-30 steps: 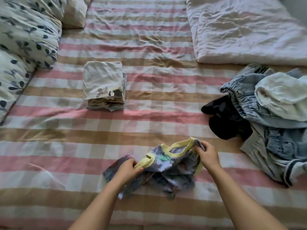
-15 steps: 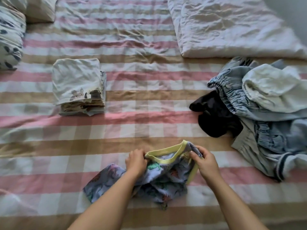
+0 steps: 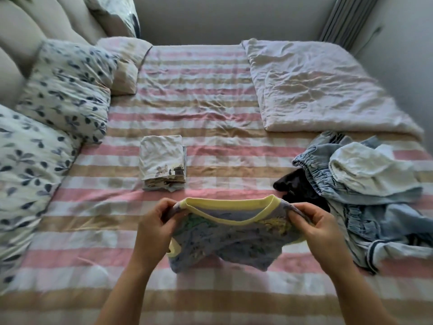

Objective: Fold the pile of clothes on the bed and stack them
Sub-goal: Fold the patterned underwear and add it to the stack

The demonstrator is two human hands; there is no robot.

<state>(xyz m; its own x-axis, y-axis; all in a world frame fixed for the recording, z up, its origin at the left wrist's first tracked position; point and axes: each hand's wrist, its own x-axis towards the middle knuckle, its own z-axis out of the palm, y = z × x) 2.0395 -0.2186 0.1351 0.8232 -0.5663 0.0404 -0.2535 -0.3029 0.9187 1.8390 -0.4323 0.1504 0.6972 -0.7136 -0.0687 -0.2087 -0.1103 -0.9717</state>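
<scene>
**Opening out the printed shirt before folding**

Pinching the small printed shirt (image 3: 229, 238) at both shoulders: left hand (image 3: 154, 221) and right hand (image 3: 321, 228), each with thumb and curled fingers closed on the cloth just beside the yellow collar. Holding it stretched wide over the near part of the bed (image 3: 210, 109), lower half crumpled and low over the sheet; cannot tell whether touching.

Looks like the start of this garment's fold: opened out, not yet laid flat. Calls next for lowering it onto the bare striped sheet just ahead, smoothing it, then turning in the sleeves and sides.

Open sheet between the hands and the folded stack (image 3: 162, 160), further in and slightly left. Tighter on the right: unfolded pile (image 3: 365, 191) of denim and pale cloth, with a dark garment (image 3: 295, 186) near the right hand, likely to catch when spreading. Pillows (image 3: 65, 85) along the left and a quilt (image 3: 316, 90) at the far right, both well apart. Probably much folding left, going by the pile.
</scene>
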